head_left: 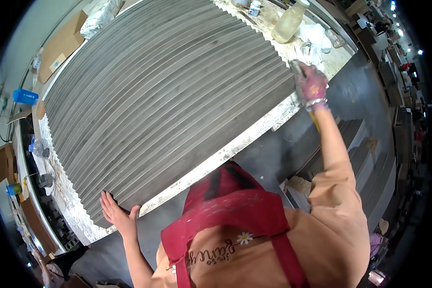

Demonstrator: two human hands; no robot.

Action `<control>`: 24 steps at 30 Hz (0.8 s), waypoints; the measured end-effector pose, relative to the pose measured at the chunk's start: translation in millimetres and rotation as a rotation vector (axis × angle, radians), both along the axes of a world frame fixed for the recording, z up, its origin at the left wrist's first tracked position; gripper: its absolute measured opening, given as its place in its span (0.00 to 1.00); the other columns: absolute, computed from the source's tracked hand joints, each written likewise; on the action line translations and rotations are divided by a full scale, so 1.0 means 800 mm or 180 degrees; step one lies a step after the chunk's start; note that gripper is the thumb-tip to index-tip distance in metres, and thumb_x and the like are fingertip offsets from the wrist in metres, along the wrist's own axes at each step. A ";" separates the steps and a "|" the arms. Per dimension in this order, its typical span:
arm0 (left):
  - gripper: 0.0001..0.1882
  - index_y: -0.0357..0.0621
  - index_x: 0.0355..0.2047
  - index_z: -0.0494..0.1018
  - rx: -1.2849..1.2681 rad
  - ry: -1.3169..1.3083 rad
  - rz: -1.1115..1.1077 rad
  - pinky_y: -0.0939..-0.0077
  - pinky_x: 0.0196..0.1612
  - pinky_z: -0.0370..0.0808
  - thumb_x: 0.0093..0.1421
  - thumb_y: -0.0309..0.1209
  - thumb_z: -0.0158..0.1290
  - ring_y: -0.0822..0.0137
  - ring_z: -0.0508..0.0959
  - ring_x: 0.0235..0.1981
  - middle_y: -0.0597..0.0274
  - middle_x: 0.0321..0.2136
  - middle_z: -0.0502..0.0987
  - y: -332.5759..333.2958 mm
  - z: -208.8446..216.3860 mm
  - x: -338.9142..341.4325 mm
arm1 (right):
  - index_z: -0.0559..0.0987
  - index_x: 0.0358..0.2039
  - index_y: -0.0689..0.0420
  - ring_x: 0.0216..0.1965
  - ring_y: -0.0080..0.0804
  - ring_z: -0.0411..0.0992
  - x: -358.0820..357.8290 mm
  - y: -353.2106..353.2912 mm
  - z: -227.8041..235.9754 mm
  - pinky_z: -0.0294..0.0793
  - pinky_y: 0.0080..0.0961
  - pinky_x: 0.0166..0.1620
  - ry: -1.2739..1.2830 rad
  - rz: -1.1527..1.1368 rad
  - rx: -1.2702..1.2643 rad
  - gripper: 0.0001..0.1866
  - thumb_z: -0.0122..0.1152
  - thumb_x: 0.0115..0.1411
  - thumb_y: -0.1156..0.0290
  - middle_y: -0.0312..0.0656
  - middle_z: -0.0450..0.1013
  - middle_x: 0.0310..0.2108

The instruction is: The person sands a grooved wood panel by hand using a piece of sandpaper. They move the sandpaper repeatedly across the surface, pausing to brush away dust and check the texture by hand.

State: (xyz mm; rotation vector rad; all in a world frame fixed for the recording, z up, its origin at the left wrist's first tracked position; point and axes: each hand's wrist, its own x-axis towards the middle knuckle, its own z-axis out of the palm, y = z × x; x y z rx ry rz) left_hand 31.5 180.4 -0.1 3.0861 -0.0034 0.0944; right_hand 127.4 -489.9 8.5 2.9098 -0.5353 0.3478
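Long grey metal strips (177, 91) lie side by side across the worktable, forming a ridged surface. My bare left hand (117, 213) rests at their near left end, fingers stretched out and the thumb toward the near edge. At the right end of the nearest strips is my right hand (314, 85), in a pink glove with a flower on it. Its fingers are bent around something greyish by the strip ends, too hidden to name. A crumpled white cloth (313, 41) lies just beyond that hand.
The worktable (216, 158) has a stained white near edge. A bottle of yellowish liquid (288, 24) and a small white jar (254, 7) stand at the far right. To the left are a cardboard box (65, 45) and a blue bottle (25, 96). More long pieces (365, 163) are stacked at right.
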 end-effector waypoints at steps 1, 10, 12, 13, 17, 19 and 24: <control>0.59 0.40 0.66 0.49 -0.0032 0.0007 0.0022 0.50 0.65 0.44 0.40 0.62 0.58 0.50 0.48 0.67 0.54 0.67 0.50 -0.001 -0.003 0.001 | 0.71 0.55 0.45 0.39 0.44 0.73 0.002 -0.026 0.003 0.67 0.46 0.47 -0.0232 -0.0181 0.0421 0.24 0.55 0.57 0.60 0.45 0.73 0.41; 0.57 0.42 0.65 0.50 -0.0114 -0.0039 -0.0035 0.50 0.64 0.46 0.39 0.51 0.64 0.49 0.50 0.67 0.55 0.67 0.51 -0.002 0.004 0.006 | 0.73 0.49 0.41 0.37 0.32 0.73 -0.020 0.366 -0.053 0.62 0.51 0.54 -0.0725 0.2967 0.0514 0.18 0.53 0.57 0.59 0.33 0.73 0.34; 0.57 0.42 0.65 0.50 -0.0109 -0.0021 0.0009 0.50 0.64 0.46 0.39 0.51 0.64 0.49 0.50 0.67 0.55 0.67 0.51 -0.002 0.004 0.004 | 0.73 0.48 0.40 0.38 0.32 0.73 -0.026 0.384 -0.064 0.59 0.52 0.58 -0.0685 0.3090 0.0897 0.16 0.50 0.59 0.58 0.31 0.72 0.33; 0.57 0.42 0.65 0.50 -0.0100 -0.0017 0.0064 0.49 0.64 0.46 0.39 0.51 0.64 0.50 0.50 0.67 0.55 0.67 0.51 -0.001 0.004 0.000 | 0.73 0.47 0.39 0.39 0.32 0.72 -0.025 0.389 -0.067 0.57 0.53 0.61 -0.0667 0.3182 0.1097 0.15 0.49 0.60 0.57 0.31 0.72 0.32; 0.57 0.41 0.65 0.50 -0.0099 -0.0102 0.0013 0.48 0.64 0.46 0.39 0.54 0.63 0.49 0.50 0.67 0.55 0.66 0.51 -0.002 0.001 0.000 | 0.71 0.55 0.47 0.38 0.39 0.73 0.000 0.164 0.015 0.68 0.41 0.44 -0.0511 0.2226 -0.0436 0.24 0.55 0.55 0.67 0.41 0.74 0.41; 0.57 0.41 0.65 0.51 -0.0135 -0.0143 -0.0035 0.48 0.64 0.46 0.40 0.57 0.61 0.49 0.50 0.67 0.54 0.66 0.52 -0.001 -0.004 0.002 | 0.75 0.50 0.50 0.37 0.41 0.71 0.005 0.128 0.041 0.67 0.41 0.41 -0.0057 0.0894 0.0267 0.21 0.57 0.54 0.66 0.39 0.73 0.36; 0.58 0.41 0.64 0.51 -0.0044 -0.0142 0.0023 0.49 0.64 0.46 0.40 0.60 0.60 0.48 0.51 0.66 0.53 0.66 0.52 0.001 0.001 0.000 | 0.73 0.50 0.40 0.38 0.29 0.69 -0.035 0.306 -0.006 0.64 0.36 0.53 0.0008 0.2803 0.0198 0.19 0.53 0.57 0.63 0.33 0.71 0.34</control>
